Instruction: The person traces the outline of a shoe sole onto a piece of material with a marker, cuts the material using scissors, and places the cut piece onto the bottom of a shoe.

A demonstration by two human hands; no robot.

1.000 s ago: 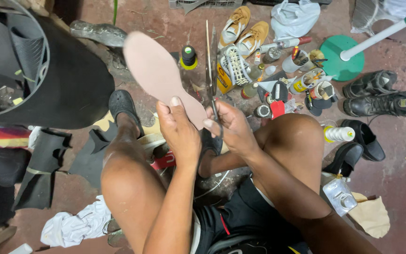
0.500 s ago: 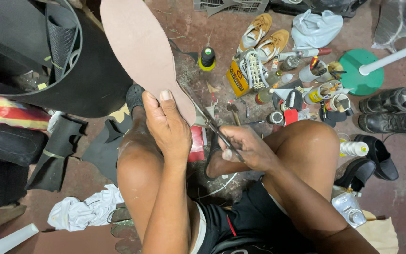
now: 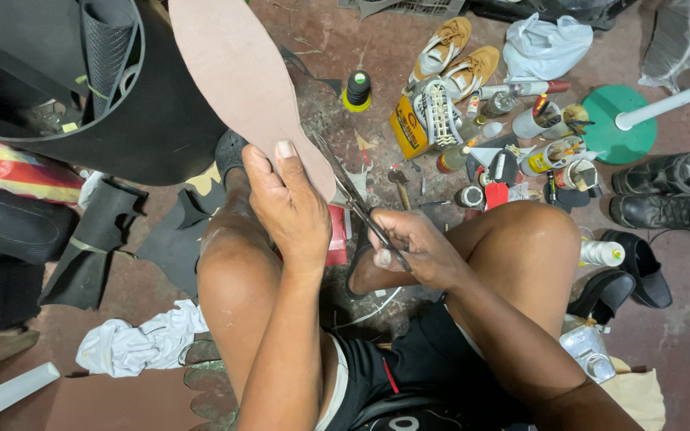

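1. Since the earliest frame the pink sole-shaped sheet (image 3: 241, 80) has swung from a slant toward the upper right to a steep lean toward the upper left, and it now fills far more of the view, its top running out of the picture.
2. The scissors (image 3: 361, 203), which stood almost upright beside the sheet a second ago, now lie low and diagonal, their blades meeting the sheet's lower right edge.
3. The left hand (image 3: 289, 203) has stayed clamped on the sheet's narrow lower end: thumb pressed flat on the near face, fingers curled behind it.
4. The right hand (image 3: 417, 247) is closed around the scissor handles, fingers pinched together; how far apart the blades stand cannot be made out.
5. The sheet looks matte, smooth and thin, with a rounded, cleanly cut outline like an insole.
6. The scissors are slim dark metal with long narrow blades.
7. To the left a large roll of black rubber sheet (image 3: 81, 88) curls open, its inner face finely ribbed, and flat black offcuts (image 3: 105, 235) lie below it.
8. On the stained reddish concrete floor (image 3: 680, 351) sit tan suede shoes (image 3: 457, 56), black boots (image 3: 664, 191), a black thread spool (image 3: 357, 89) on a yellow base and a crumpled white cloth (image 3: 141, 343).
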